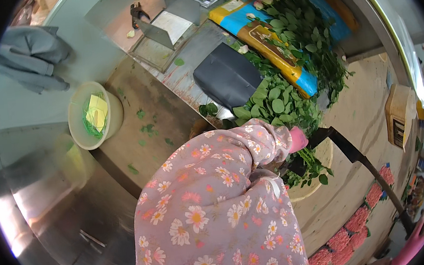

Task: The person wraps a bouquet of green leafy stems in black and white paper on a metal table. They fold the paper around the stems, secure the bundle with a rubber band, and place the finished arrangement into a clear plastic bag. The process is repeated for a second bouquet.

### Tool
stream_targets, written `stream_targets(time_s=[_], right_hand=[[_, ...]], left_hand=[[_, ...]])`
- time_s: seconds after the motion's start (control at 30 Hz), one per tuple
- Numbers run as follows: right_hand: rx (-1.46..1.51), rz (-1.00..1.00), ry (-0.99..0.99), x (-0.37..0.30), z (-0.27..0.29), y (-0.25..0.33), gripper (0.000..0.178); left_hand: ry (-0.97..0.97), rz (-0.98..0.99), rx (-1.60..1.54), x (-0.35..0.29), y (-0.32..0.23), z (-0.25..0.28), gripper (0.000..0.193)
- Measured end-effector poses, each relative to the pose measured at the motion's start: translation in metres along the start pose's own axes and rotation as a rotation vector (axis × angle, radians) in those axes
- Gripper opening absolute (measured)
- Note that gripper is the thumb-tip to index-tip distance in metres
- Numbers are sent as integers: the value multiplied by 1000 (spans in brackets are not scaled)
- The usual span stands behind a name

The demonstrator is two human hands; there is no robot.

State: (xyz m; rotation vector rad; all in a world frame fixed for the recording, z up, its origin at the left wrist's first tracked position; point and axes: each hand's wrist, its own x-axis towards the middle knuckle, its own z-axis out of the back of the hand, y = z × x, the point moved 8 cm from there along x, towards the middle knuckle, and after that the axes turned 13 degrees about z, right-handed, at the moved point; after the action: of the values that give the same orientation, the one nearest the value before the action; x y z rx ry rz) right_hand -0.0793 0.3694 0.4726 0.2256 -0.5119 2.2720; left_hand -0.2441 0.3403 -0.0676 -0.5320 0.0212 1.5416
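My left hand (297,139), in a pink glove, is closed at the lower end of a leafy bunch (277,101) on the bench. Its fingers are partly hidden, and green leaves (306,167) show just below it. Beside that hand is the black blade-like head of a long lever (363,162), which slants down to the lower right. At the lever's far end my right hand (420,233), also pink-gloved, is on the handle. A larger bunch of pale pink roses (309,38) lies on a blue and yellow package (259,32).
A dark grey cover (227,75) sits on the worn metal bench (179,77). Pliers-like black tool (138,13) and a metal frame (170,27) stand farther back. At left is a white bucket (114,110); pink flower bundles (349,234) line the floor at right.
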Motion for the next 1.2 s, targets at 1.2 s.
stream_targets(time_s=[1.2], right_hand=[[714,-18,-377,-93,-266,171,22]], left_hand=[[-299,-36,-137,-106,41,152,52]])
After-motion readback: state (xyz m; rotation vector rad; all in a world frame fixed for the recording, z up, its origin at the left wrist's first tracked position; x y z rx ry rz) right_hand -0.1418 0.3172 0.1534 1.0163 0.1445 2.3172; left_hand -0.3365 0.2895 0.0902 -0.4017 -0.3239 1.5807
